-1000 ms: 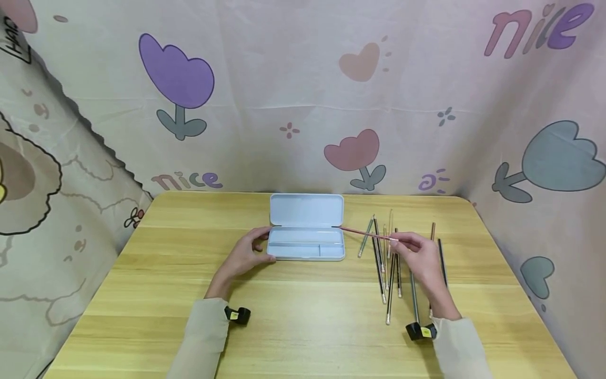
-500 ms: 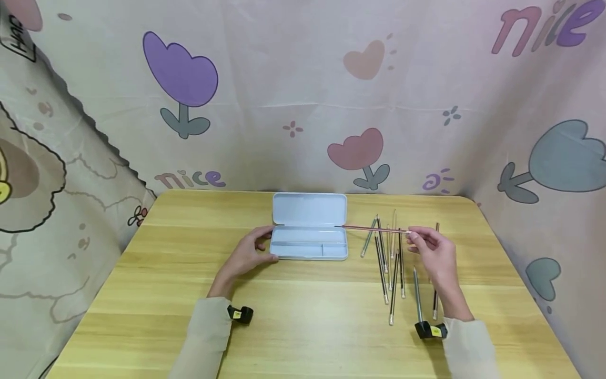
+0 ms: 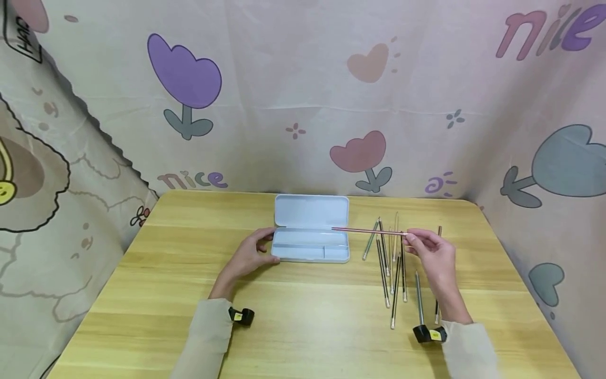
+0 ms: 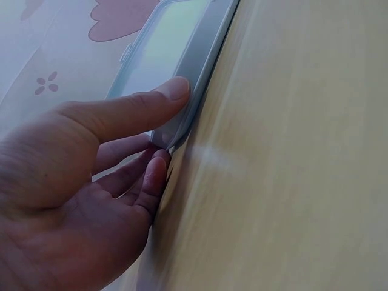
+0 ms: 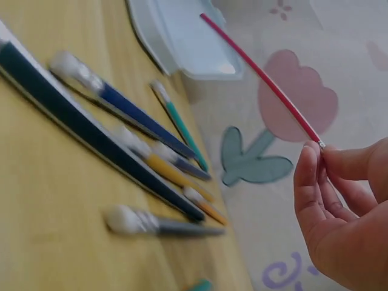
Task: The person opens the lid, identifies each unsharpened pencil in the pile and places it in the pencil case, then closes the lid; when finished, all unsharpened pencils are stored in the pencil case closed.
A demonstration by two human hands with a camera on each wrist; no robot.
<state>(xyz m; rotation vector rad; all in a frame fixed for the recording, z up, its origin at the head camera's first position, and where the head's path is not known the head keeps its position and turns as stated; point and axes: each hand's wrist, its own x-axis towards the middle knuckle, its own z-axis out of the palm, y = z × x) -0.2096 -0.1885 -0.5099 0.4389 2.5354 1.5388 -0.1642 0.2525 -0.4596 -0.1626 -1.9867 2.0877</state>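
A light blue pencil case (image 3: 311, 211) lies with its lid raised toward the back of the table. Its tray has a long slot and small compartments, with nothing in them. My left hand (image 3: 248, 253) grips the case's left end; in the left wrist view the thumb lies along the case's (image 4: 209, 45) front side and the fingers curl at its end. My right hand (image 3: 434, 255) pinches a red pencil (image 3: 366, 230) by its eraser end between thumb and fingertips. The pencil (image 5: 260, 73) is held level above the table, its far tip over the case's right hinge area.
Several dark, green and yellowish pencils (image 3: 395, 295) with white erasers lie loosely between the case and my right hand. A grey-green pencil (image 3: 419, 300) and a dark one (image 3: 437, 310) lie under the right forearm. A printed cloth (image 3: 265, 68) hangs behind the wooden table (image 3: 303, 326).
My right hand has shifted slightly right, then a little back left, turning the red pencil from slanted to nearly level; its tip now overlaps the case. My left hand stays on the case.
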